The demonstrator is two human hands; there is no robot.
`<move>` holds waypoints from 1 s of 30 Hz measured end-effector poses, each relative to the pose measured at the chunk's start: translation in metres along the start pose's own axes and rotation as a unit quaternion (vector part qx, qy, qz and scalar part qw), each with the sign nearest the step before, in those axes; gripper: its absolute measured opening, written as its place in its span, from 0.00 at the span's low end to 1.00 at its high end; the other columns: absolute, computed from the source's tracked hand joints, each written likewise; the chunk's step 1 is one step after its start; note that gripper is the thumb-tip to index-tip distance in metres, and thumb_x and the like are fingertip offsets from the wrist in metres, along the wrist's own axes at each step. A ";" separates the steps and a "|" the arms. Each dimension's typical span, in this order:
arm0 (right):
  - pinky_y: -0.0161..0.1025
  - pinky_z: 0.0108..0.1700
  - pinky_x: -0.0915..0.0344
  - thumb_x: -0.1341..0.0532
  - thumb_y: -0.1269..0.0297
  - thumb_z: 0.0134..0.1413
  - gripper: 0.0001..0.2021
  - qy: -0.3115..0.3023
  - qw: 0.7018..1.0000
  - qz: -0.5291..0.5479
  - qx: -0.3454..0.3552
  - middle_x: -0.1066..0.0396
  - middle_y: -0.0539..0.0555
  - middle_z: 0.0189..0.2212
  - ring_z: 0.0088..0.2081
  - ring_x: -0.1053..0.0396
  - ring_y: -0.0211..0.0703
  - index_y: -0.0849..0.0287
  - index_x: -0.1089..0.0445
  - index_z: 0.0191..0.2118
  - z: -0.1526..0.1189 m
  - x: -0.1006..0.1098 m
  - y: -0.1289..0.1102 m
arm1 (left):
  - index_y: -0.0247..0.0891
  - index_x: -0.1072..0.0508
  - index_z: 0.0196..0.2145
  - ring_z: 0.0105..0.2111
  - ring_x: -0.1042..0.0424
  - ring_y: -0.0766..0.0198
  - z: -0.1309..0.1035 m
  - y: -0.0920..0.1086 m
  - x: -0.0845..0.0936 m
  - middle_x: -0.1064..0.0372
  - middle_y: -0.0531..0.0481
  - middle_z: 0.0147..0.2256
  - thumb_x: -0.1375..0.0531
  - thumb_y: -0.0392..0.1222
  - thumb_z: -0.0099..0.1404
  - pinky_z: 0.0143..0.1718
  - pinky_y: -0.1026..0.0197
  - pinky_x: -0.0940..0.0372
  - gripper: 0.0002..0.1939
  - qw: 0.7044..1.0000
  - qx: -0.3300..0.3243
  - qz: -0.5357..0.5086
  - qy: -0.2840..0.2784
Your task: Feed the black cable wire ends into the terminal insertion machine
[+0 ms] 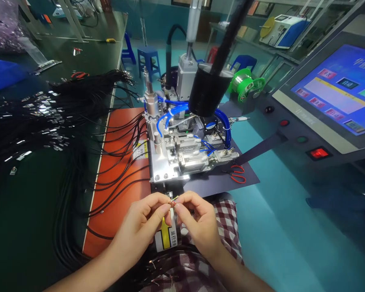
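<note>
My left hand [146,217] and my right hand [197,219] meet fingertip to fingertip above my lap. Both are closed in a pinch on some thin coloured wires [174,201], with reddish and yellowish bits showing between the fingers. A small metal connector [169,194] sticks up just beyond the fingertips; whether it joins these wires I cannot tell. Right ahead stands a metal machine [167,162] with blue air tubes. More black cables with bare coloured ends [158,271] lie across my lap below the hands.
Black cables [118,150] run over an orange board [121,219] into the machine's left side. A big cable bundle [48,101] with metal plugs covers the dark table. Red-handled scissors [239,174], a green solder spool [245,85] and a touchscreen panel [337,89] are on the right.
</note>
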State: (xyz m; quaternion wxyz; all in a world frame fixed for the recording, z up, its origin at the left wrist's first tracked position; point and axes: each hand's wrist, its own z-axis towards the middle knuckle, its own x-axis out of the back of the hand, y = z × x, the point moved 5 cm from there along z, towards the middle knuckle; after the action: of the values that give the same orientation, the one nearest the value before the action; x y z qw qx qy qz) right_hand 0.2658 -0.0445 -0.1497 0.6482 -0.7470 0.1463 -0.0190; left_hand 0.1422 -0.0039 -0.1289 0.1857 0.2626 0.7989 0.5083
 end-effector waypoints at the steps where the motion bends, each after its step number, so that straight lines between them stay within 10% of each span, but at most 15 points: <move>1: 0.34 0.28 0.40 0.40 0.64 0.54 0.05 0.005 1.000 -0.019 0.010 0.34 0.49 0.25 0.23 0.38 0.36 0.58 0.32 0.30 -0.001 -0.001 -0.001 | 0.38 0.32 0.35 0.18 0.43 0.74 0.000 0.001 0.000 0.37 0.56 0.23 0.46 0.47 0.65 0.17 0.72 0.49 0.10 1.000 -0.012 0.001 0.005; 6: 0.34 0.27 0.41 0.42 0.64 0.56 0.06 0.007 0.998 -0.063 0.015 0.35 0.48 0.24 0.23 0.39 0.35 0.58 0.34 0.30 -0.006 -0.005 0.001 | 0.40 0.33 0.42 0.30 0.35 0.66 -0.001 0.009 0.001 0.33 0.52 0.32 0.42 0.45 0.62 0.29 0.68 0.39 0.11 0.996 -0.063 0.023 0.059; 10: 0.35 0.30 0.40 0.42 0.66 0.56 0.06 0.019 0.992 -0.120 0.045 0.35 0.49 0.25 0.26 0.38 0.37 0.59 0.34 0.29 -0.012 -0.007 -0.005 | 0.38 0.32 0.32 0.18 0.44 0.72 -0.003 0.004 0.004 0.41 0.57 0.21 0.40 0.49 0.59 0.17 0.70 0.49 0.11 0.995 -0.020 -0.015 0.097; 17: 0.35 0.31 0.39 0.43 0.69 0.55 0.05 0.009 0.990 -0.125 0.059 0.35 0.50 0.26 0.27 0.38 0.37 0.59 0.35 0.29 -0.014 -0.013 -0.004 | 0.38 0.36 0.28 0.16 0.55 0.75 0.000 -0.011 -0.001 0.54 0.62 0.14 0.40 0.51 0.60 0.17 0.72 0.56 0.14 0.980 0.082 -0.170 0.067; 30: 0.34 0.27 0.40 0.40 0.63 0.54 0.05 -0.021 0.999 0.019 -0.022 0.35 0.48 0.24 0.24 0.39 0.36 0.58 0.33 0.30 -0.003 0.004 -0.003 | 0.37 0.33 0.30 0.16 0.60 0.75 0.001 -0.010 -0.001 0.55 0.63 0.15 0.39 0.49 0.59 0.16 0.69 0.63 0.11 0.986 0.107 -0.130 0.005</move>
State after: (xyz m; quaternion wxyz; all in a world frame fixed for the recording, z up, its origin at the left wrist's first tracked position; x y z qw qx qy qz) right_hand 0.2692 -0.0480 -0.1467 0.6350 -0.7583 0.1472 0.0126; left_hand 0.1410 -0.0077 -0.1384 0.2169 0.1720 0.8768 0.3932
